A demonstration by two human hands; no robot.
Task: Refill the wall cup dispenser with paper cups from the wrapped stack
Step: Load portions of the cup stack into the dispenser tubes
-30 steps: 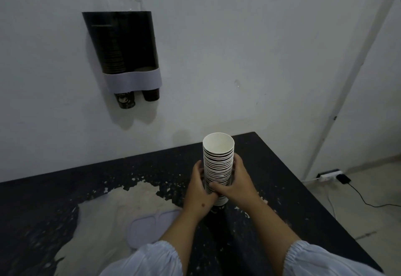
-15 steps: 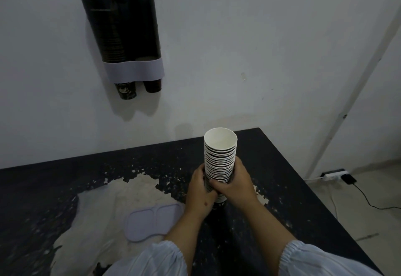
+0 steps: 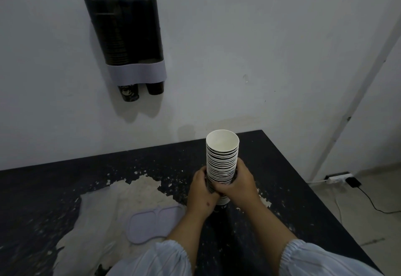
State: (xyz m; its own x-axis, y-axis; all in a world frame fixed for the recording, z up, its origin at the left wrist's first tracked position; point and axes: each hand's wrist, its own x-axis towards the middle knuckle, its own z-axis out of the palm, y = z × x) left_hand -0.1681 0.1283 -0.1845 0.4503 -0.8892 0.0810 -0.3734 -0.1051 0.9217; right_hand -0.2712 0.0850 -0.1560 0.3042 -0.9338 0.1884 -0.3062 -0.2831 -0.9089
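Two hands on one stack | left hand [image 3: 200, 191] and right hand [image 3: 237, 183] both wrap the lower part of the cup stack [image 3: 221, 158], upright over the near table [image 3: 293, 189] | dispenser [image 3: 128, 43] on the far-left wall | advice: keep it vertical, lift slowly, aim for the emptier right tube.

Pale blue striped sleeves [image 3: 321, 258] with gathered elastic cuffs, forearms bare.
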